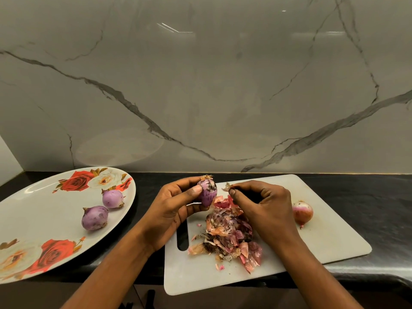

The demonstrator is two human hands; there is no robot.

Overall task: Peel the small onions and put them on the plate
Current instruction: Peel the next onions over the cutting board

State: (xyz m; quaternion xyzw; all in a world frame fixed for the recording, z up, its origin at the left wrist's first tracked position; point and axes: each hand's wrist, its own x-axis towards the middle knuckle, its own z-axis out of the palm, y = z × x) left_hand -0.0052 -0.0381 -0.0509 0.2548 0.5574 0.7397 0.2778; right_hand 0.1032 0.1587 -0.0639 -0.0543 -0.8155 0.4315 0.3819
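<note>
Presently we record the scene from largest item to smallest. We note a white cutting board (pixel 312 241) on the dark counter, and to its left a rose-patterned plate (pixel 33 210) carrying two peeled onions (pixel 94 217), lying near each other but apart. A heap of peelings (pixel 229 233) sits mid-board, directly beneath the hands. One unpeeled onion (pixel 302 212) lies near the board's right edge, just beside the right wrist.

The left hand (pixel 174 210) is closed around the onion being peeled (pixel 207 192), thumb across its front, fingers behind; it is held above the board with its long axis roughly upright, dried end uppermost. Dark flecks remain on its skin. The right hand (pixel 263 201) stands just to the right of it, thumb and forefinger pinched on a scrap of skin (pixel 227 186), clear of the bulb.

We judge peeling nearly complete. The plate lies to the left of the held onion, so the left hand is the nearer for delivery.
</note>
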